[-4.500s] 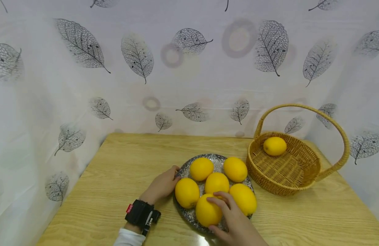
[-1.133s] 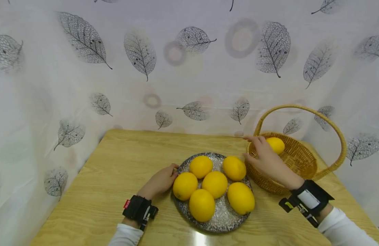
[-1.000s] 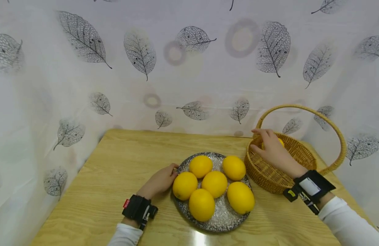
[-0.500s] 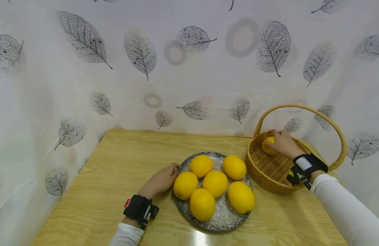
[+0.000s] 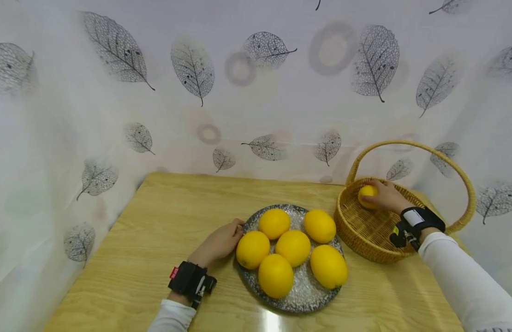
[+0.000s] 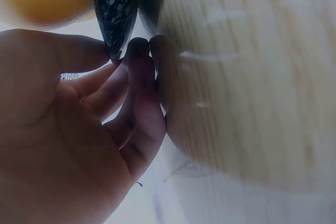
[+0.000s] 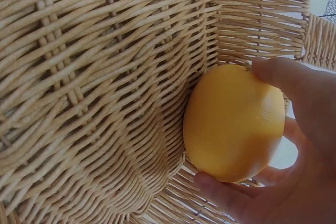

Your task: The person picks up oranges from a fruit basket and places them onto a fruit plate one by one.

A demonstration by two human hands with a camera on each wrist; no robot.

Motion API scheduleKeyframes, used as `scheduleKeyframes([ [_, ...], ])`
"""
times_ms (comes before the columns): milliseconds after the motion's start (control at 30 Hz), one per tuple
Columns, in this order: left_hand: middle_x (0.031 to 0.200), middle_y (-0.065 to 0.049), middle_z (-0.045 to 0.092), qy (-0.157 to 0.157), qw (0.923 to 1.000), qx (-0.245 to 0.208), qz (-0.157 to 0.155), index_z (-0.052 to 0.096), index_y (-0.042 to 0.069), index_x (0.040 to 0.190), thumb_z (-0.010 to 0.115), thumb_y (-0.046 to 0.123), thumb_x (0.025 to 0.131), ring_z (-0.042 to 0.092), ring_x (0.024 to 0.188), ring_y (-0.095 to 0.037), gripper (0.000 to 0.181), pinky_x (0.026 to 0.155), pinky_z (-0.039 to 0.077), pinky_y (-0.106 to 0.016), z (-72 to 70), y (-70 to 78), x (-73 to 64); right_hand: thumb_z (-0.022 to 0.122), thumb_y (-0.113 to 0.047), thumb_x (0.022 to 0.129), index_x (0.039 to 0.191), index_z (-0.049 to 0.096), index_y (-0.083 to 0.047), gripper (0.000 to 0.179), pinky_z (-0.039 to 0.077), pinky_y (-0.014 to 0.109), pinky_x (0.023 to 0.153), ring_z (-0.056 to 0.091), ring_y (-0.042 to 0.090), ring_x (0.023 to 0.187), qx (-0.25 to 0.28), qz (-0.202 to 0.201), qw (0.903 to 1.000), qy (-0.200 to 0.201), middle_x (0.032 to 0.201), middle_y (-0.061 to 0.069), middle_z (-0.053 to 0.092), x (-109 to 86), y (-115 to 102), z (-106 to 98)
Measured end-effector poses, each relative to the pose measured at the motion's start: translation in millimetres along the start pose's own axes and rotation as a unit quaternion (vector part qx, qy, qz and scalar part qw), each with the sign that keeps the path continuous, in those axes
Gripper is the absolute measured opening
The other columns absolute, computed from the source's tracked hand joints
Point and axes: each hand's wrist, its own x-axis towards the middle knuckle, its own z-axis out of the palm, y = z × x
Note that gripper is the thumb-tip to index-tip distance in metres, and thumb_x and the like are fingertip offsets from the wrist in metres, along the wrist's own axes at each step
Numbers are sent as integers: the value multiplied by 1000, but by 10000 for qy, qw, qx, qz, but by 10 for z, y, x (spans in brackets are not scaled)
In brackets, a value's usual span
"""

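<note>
In the head view, my right hand [image 5: 386, 196] reaches into the wicker basket [image 5: 364, 240] and grips a yellow lemon [image 5: 366, 197]. The right wrist view shows thumb and fingers around this lemon [image 7: 231, 124], which lies against the woven bottom near the wall. My left hand [image 5: 218, 242] holds the left rim of a speckled dark plate [image 5: 307, 295]. Seen from the left wrist, the thumb is on the plate's edge [image 6: 116, 14] and the fingers curl beneath it, close to the tabletop. Several more lemons [image 5: 293, 248] lie on the plate.
The basket's tall arched handle [image 5: 409, 142] rises at the right of the wooden table [image 5: 177, 207]. Behind the table hangs a pale curtain [image 5: 281, 101] printed with leaves. The plate stands just left of the basket.
My right hand left a lemon on the plate, which shifted slightly left, then moved to the basket and took hold of the lemon there. My left hand stayed at the plate's rim.
</note>
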Motion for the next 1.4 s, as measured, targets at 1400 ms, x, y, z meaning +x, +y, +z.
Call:
scheduleKeyframes([
  [1400,125,-17,66,16,10000,-49,-59,51,5,135,40,18,103,58,94,-20,36,89,51,-46,-10,-22,7,67,-44,86,144,41,-3,75,52,48,69,52,49,101,108,-605,9977,286,134,45,33,-589,-693,-250],
])
